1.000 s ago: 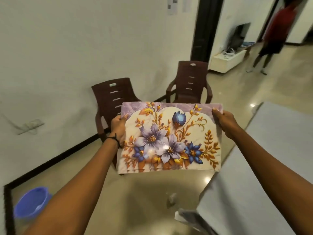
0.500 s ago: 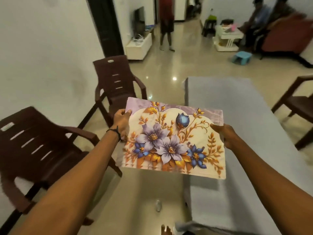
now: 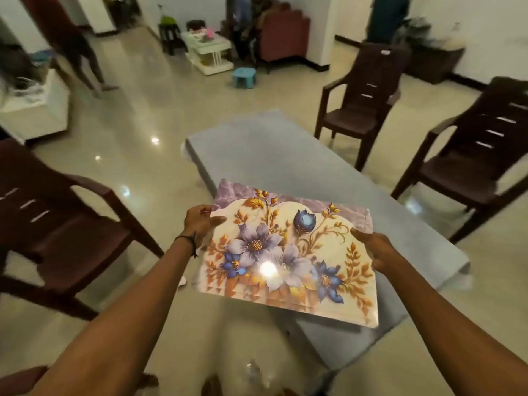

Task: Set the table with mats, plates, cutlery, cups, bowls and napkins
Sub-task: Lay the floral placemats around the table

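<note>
The left hand [image 3: 200, 224] and right hand [image 3: 377, 250] pinched the mats [image 3: 285, 252] at nine and three o'clock over the table [image 3: 285, 155]; laying apparently hadn't begun.

Count: 1 glossy rectangular floral place mat [image 3: 288, 252] on top, layered edges beneath it, number unclear; 1 grey cloth-covered table [image 3: 271, 155]; 3 dark brown plastic armchairs [image 3: 351, 121]; 1 small turquoise plastic stool [image 3: 243, 77]; 1 white low side table [image 3: 220, 44].

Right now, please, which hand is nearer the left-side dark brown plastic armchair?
Left: left hand grips the floral mat nearest the armchair; right hand grips the opposite edge, toward the grey table.
</note>
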{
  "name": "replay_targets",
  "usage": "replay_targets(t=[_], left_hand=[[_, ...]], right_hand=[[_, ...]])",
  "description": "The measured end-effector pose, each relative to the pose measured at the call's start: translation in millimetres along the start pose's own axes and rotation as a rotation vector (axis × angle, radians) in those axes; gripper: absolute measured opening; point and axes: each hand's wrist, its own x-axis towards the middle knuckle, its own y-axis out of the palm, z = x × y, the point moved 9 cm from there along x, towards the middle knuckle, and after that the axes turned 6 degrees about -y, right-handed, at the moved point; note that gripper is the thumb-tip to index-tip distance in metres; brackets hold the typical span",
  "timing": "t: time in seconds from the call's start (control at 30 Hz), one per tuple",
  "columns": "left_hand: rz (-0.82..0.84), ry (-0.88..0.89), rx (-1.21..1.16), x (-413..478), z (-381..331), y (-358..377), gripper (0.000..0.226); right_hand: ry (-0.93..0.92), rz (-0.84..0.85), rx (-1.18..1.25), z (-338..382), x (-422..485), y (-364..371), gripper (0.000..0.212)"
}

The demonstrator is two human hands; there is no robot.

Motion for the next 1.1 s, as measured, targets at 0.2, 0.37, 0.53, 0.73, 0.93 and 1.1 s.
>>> replay_targets(t=[0.2,0.37,0.53,0.73,0.93,1.1], left_hand=[[0.199,0.193,0.228,51.0,-25.0,50.6,0.030],[0.345,0.284,0.380,86.4,-20.7,71.2,0.017],[0.387,0.331,0.358,88.3,-27.0,87.8,0.018],[0.537,0.287,0.369,90.0,-34.5,125.5,0.038],[0.530,0.295,0.457,116.2,-30.7,168.7,0.033],[0.533,0.305,0.550,138.2,-21.5,219.2,0.030]], right_hand=[[-0.018,-0.263,0.080,-21.8,-69.6,-4.0,0.041],[-0.028,-0.388,0.142,-48.0,-93.4,7.8,0.035],[-0.050,-0.543,0.150,-64.0,-112.2,3.3,0.049],[-0.029,-0.683,0.225,-85.6,-128.7,-9.8,0.044],[-0.009,-0.802,0.231,-105.7,-120.3,-20.8,0.027],[0.028,-0.668,0.207,-117.0,-85.4,-23.0,0.027]])
